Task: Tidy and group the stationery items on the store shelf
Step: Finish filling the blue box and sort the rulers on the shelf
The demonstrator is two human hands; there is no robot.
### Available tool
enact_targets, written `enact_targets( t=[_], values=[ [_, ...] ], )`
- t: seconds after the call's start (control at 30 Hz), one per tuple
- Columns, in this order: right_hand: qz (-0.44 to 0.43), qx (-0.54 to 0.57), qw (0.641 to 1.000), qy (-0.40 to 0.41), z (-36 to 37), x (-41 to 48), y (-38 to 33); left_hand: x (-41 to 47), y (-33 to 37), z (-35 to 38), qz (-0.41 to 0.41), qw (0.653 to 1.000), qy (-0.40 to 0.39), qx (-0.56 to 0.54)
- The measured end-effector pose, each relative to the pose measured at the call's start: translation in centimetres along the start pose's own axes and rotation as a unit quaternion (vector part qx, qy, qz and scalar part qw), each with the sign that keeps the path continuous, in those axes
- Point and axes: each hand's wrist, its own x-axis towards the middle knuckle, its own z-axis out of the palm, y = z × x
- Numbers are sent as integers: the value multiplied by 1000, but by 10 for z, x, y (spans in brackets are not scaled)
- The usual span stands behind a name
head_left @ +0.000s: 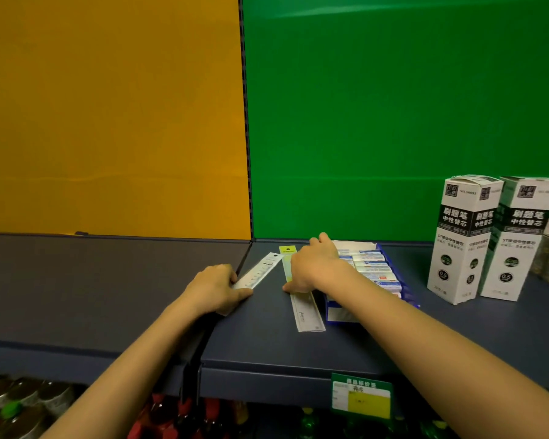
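Your left hand (217, 288) pinches the white ruler (260, 270), angled away-right; right hand (314, 264) lies flat on the yellow-topped ruler (301, 302) beside it.

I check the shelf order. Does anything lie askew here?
Yes. The left ruler, under the left hand, lies slanted, its far end leaning toward the other ruler beside the blue tray. The two are not parallel.
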Motion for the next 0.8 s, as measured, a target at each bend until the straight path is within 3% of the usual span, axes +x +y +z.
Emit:
enact_targets(
  t=[0.17, 0.37, 0.57, 0.67, 0.8],
  values=[
    [-5, 93, 995, -46, -9, 4, -6, 5, -6, -6, -16, 997, -41, -71],
    [-33, 201, 971, -121, -21, 7, -14, 2, -13, 1, 13, 992, -15, -125],
    [-49, 244, 958, -140, -22, 14, -14, -4, -14, 1, 7, 970, 41, -241],
    [-46, 281, 951, -118, -16, 15, -21, -8, -13, -2, 10, 959, 67, -275],
    [-8, 352, 936, 4, -15, 10, -21, -17, -7, -10, 26, 928, 92, -359]
  ],
)
